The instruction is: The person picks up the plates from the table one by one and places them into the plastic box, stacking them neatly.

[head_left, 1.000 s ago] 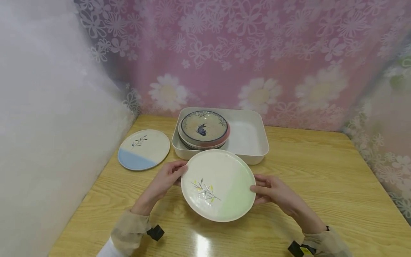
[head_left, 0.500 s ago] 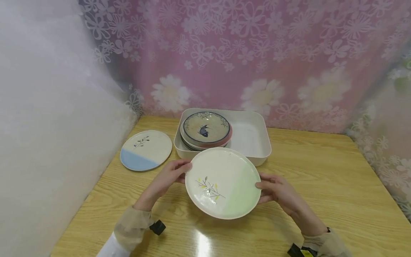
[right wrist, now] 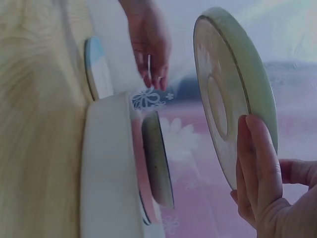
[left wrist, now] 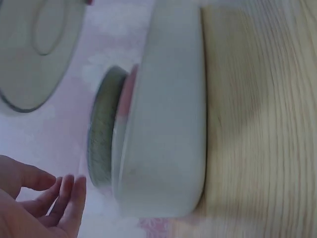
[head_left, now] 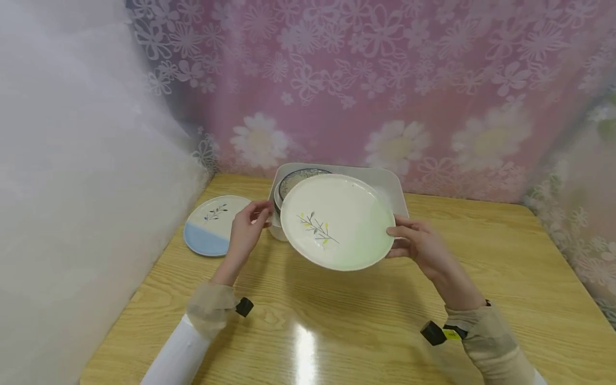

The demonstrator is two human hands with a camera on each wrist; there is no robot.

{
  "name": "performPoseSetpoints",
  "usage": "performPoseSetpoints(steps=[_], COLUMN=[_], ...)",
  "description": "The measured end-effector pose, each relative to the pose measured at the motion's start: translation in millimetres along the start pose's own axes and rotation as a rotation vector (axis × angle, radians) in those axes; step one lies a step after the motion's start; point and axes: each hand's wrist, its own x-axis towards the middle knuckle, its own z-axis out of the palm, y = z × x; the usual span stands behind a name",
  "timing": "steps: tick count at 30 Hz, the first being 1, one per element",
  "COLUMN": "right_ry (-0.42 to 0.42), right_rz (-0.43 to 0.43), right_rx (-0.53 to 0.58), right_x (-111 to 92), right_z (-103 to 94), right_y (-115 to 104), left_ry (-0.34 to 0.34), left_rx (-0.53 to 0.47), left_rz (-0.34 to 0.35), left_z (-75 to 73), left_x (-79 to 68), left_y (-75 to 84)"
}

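My right hand [head_left: 428, 248] pinches the right rim of a round plate [head_left: 327, 214], cream and pale green with a leafy twig drawn on it. In the right wrist view its fingers lie against the underside of the plate [right wrist: 223, 84]. The plate is held aloft, tilted, in front of a white plastic basin [head_left: 394, 184]. My left hand [head_left: 247, 227] hovers just left of the plate, apart from it, with nothing between its bent fingers. Partly hidden behind the plate, a bowl with a blue rim [head_left: 295, 179] tops a stack in the basin.
A cream and blue plate [head_left: 207, 235] with a dark twig lies on the wooden table [head_left: 361, 326], left of the basin and partly behind my left hand. A white sheet [head_left: 96, 160] hangs at the left, and a pink flowered cloth [head_left: 337, 123] at the back.
The cream and green plate has risen and moved away toward the basin, covering much of the stack. My left hand has let go of its left rim; my right hand keeps hold.
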Motion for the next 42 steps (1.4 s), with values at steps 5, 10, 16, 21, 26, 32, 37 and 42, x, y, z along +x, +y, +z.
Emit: performPoseSetpoints(steps=[5,10,16,21,26,32,37,42], right_ry=[0.117,0.173,0.207,0.237,0.251,0.25,0.241,0.231], right_rz=[0.04,0.033,0.038,0.061,0.097,0.125,0.143,0.162], right_rx=[0.042,0.083,0.121,0.129,0.151,0.158,0.158,0.156], right_x=[29,61,96,113,119,120,119,119], right_z=[8.7,14.3,16.7,17.0,18.9,20.7,20.4,19.9], right_y=[-15,-19,-7,6,14,16,19,24], left_ry=[0.046,-0.024,-0.056,-0.069,-0.079,-0.081,-0.091,-0.099], left_rx=[0.226,0.344,0.364,0.383,0.392,0.399,0.399,0.388], left_rz=[-0.002,-0.046,-0.084,-0.049,-0.054,-0.045,-0.056,-0.071], left_z=[1.8,4.1,5.4,5.9,5.0,5.2,5.3,5.4], left_x=[13.3,19.6,22.8,24.6,24.6,25.7,25.9,25.8], left_y=[-13.5,-25.9,-35.9,-36.9,-35.7,-34.5,-36.2,-36.8])
